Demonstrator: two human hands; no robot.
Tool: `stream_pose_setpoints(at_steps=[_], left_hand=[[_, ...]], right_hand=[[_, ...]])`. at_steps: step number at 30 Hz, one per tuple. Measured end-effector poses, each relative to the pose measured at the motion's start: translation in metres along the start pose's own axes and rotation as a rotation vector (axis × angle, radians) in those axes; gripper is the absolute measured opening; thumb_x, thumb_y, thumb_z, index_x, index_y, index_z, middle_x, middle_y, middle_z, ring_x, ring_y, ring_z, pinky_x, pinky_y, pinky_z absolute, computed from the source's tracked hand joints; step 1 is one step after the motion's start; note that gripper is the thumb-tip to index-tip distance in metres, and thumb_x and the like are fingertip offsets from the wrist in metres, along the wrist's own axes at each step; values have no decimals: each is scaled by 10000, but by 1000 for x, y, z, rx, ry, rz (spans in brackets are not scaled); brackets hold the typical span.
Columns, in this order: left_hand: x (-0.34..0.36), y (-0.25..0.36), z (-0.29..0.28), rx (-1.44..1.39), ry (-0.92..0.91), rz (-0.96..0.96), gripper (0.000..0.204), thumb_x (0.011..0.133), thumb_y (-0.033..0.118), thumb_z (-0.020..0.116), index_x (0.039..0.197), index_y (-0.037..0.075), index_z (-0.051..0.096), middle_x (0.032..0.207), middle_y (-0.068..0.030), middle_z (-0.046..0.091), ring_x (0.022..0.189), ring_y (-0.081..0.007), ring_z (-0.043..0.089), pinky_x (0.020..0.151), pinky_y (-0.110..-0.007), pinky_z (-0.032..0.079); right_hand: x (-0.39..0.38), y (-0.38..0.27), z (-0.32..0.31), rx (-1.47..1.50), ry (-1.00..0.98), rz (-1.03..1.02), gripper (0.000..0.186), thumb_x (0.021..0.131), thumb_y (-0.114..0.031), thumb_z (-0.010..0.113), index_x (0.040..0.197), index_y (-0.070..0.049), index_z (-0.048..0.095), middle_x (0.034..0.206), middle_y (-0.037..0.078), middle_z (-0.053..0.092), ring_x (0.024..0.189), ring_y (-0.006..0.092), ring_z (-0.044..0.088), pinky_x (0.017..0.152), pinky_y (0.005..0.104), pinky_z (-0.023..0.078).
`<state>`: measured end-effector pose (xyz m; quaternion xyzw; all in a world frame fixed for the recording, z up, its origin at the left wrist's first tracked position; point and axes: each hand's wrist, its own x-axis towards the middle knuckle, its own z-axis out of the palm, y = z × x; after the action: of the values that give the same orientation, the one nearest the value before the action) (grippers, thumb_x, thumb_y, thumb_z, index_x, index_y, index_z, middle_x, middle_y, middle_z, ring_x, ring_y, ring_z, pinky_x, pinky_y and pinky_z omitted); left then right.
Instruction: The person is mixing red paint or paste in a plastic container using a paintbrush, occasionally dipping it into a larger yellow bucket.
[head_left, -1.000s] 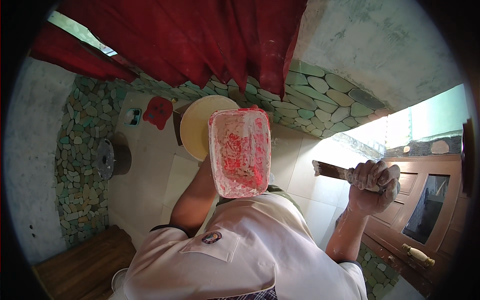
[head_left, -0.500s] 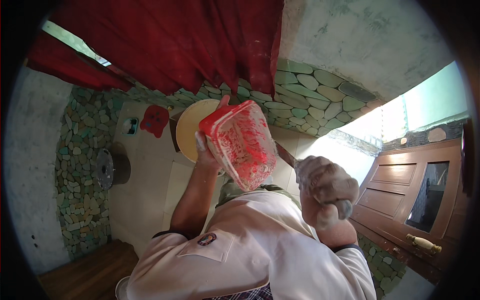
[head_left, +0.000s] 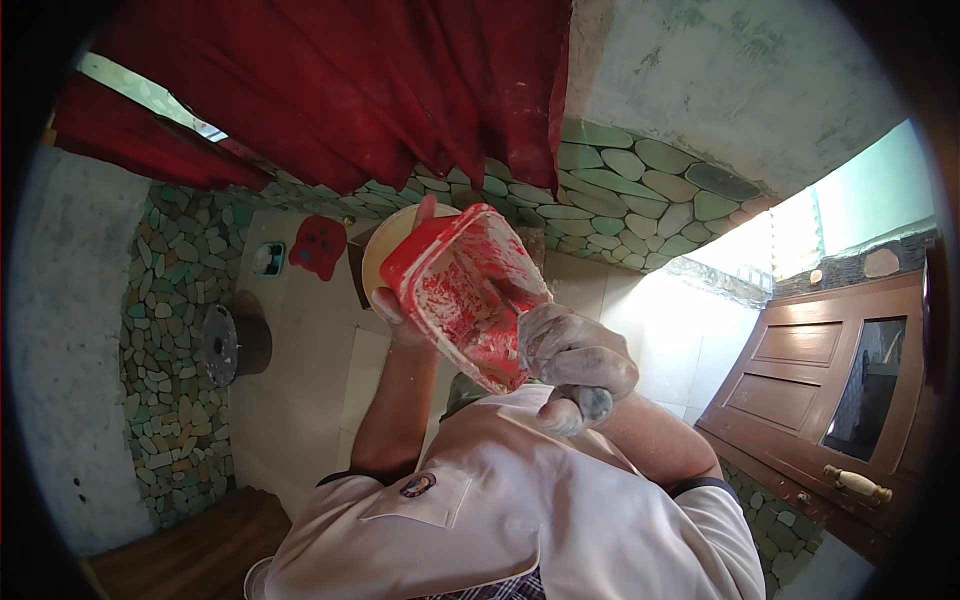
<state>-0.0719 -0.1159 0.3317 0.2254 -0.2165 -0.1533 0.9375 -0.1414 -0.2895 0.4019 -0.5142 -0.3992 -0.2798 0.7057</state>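
Note:
A red plastic tub (head_left: 430,275), its inside smeared with whitish paste, is tilted in front of my chest with its opening toward me. My left hand (head_left: 402,322) grips it from the left side, fingers wrapped round its outer wall. My right hand (head_left: 580,350), coated in pale dried paste, is closed around the handle of a scraper (head_left: 592,403). Only the handle's grey butt end sticks out of the fist. The scraper's narrow dark front part reaches into the tub, and its tip is hard to make out against the paste.
Beyond the tub stands a cream round basin (head_left: 378,255). Farther left are a red stool (head_left: 318,248), a small teal box (head_left: 268,259) and a dark grey bucket (head_left: 245,345). A red curtain (head_left: 340,90) hangs ahead, beside a stone-clad wall (head_left: 640,190). At right is a brown door (head_left: 790,385).
My right hand has moved left with the scraper, from beside the tub to its opening, and the scraper now reaches inside. The tub has shifted slightly left.

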Motion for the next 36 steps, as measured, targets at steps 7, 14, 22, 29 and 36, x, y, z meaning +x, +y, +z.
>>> stream_pose_setpoints(at_steps=[7,14,22,29,36], left_hand=[[1,13,11,127,24,63,1226,623,659,726,1478,109,40,1392,-179,379,1262,-333,427,1059,-513,365],[8,21,9,307,-10,139,1195,624,624,753,1472,87,105,1359,-183,441,1245,-331,453,1024,-507,407],[1,54,-25,635,230,34,1073,705,735,581,1458,74,197,1380,-140,430,1236,-314,460,1020,-495,402],[-62,55,-228,1941,422,-175,727,728,392,756,1298,79,431,1211,-164,519,1126,-338,523,906,-451,450],[-44,11,-233,1960,611,-444,741,683,443,771,1273,116,464,1210,-175,497,1120,-372,513,921,-470,438]], right_hand=[[-11,5,16,196,508,198,252,897,-215,626,870,0,497,740,107,514,648,207,499,623,373,453],[0,8,2,406,772,495,292,981,-354,453,892,-76,439,786,62,459,716,178,469,709,352,428],[10,-2,-39,470,864,343,343,1002,-404,356,851,-111,456,728,42,438,710,186,438,732,367,397],[-11,-8,-72,387,1122,359,372,994,-420,375,827,-102,468,715,44,442,694,186,428,730,360,380],[-33,-29,-93,187,1171,334,382,998,-415,370,788,-112,470,707,25,452,694,168,431,733,339,378]])
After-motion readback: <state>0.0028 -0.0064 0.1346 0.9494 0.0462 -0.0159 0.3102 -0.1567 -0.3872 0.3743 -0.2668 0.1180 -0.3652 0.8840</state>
